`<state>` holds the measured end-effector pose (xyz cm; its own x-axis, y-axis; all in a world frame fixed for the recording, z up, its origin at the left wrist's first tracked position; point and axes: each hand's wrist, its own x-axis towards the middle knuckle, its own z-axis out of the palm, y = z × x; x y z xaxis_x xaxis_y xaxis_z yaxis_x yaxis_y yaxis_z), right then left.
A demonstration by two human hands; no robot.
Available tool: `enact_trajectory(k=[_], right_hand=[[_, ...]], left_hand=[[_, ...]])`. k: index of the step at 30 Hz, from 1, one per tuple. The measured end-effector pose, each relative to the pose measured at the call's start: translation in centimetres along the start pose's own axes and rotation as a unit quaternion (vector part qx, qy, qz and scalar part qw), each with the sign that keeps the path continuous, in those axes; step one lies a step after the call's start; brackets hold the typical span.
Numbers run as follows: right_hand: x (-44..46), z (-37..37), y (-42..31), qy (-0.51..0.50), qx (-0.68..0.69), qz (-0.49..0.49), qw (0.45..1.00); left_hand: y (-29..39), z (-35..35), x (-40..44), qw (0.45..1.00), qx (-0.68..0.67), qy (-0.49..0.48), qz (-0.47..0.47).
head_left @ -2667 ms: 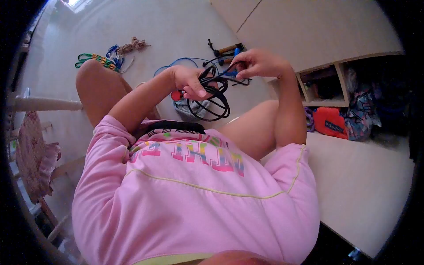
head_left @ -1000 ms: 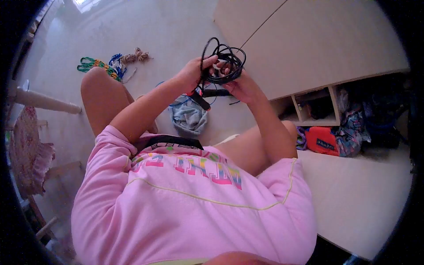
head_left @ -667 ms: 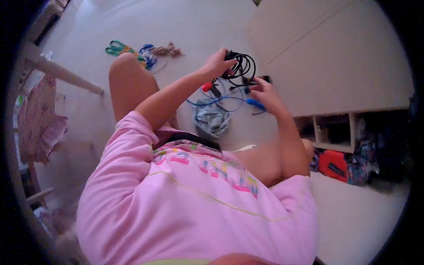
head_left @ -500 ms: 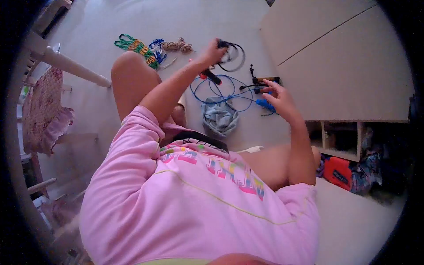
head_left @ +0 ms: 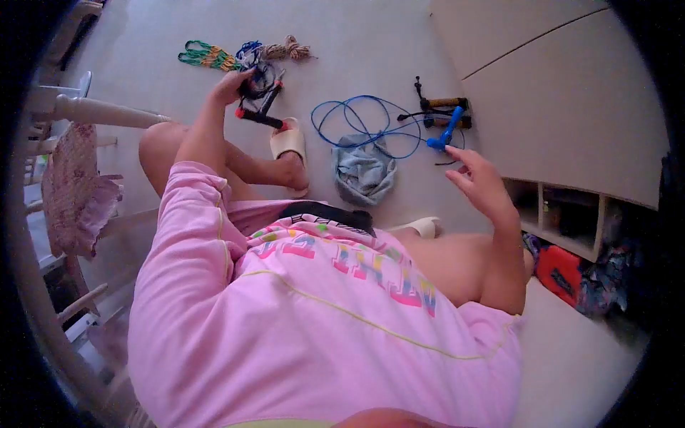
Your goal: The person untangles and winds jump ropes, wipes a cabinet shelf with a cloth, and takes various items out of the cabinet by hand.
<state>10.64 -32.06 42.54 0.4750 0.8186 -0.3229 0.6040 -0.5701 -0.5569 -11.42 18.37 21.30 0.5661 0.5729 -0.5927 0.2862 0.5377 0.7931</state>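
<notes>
My left hand (head_left: 230,88) is closed on the coiled black rope (head_left: 258,80), low over the floor at the left. Two black handles with red ends (head_left: 260,117) hang from that coil. At the right, my right hand (head_left: 477,182) has its fingers apart and holds nothing. Its fingertips are just below the blue handles (head_left: 446,132) of a thin blue rope (head_left: 346,100), which lies in loose loops on the floor. Behind those handles lie black ropes with brown handles (head_left: 444,104). A crumpled grey-blue cloth (head_left: 364,169) sits between my feet.
Beyond my left hand lie a green and yellow cord bundle (head_left: 207,55), a blue and white one (head_left: 248,51) and a beige one (head_left: 287,48). A chair (head_left: 107,112) stands left. At right are a wooden cabinet (head_left: 564,93), open cubbies (head_left: 601,225) and a red pouch (head_left: 558,274).
My left hand has carried the black coil leftward, near the cord bundles. My right hand has let go of the coil and moved right, beside the blue handles. The view has shifted.
</notes>
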Motion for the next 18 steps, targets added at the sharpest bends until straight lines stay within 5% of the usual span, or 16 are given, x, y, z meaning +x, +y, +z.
enact_trajectory(k=[2, 4, 8, 18], right_hand=[[-0.2, 0.5, 0.6, 0.002, -0.015, -0.021, 1.000], [-0.1, 0.7, 1.7, 0.013, -0.010, -0.058, 0.998], [0.2, 1.0, 2.4, 0.002, -0.062, -0.063, 0.996], [0.7, 1.1, 3.0, -0.046, -0.158, -0.027, 0.986]], left_hand=[[-3.0, -5.2, 1.1, 0.982, 0.174, 0.059, -0.037], [-6.4, -8.8, 0.8, 0.986, 0.127, 0.081, -0.065], [-6.6, -11.1, -0.3, 0.923, 0.295, 0.144, -0.201], [8.9, -11.6, 3.6, 0.916, 0.391, 0.020, 0.085]])
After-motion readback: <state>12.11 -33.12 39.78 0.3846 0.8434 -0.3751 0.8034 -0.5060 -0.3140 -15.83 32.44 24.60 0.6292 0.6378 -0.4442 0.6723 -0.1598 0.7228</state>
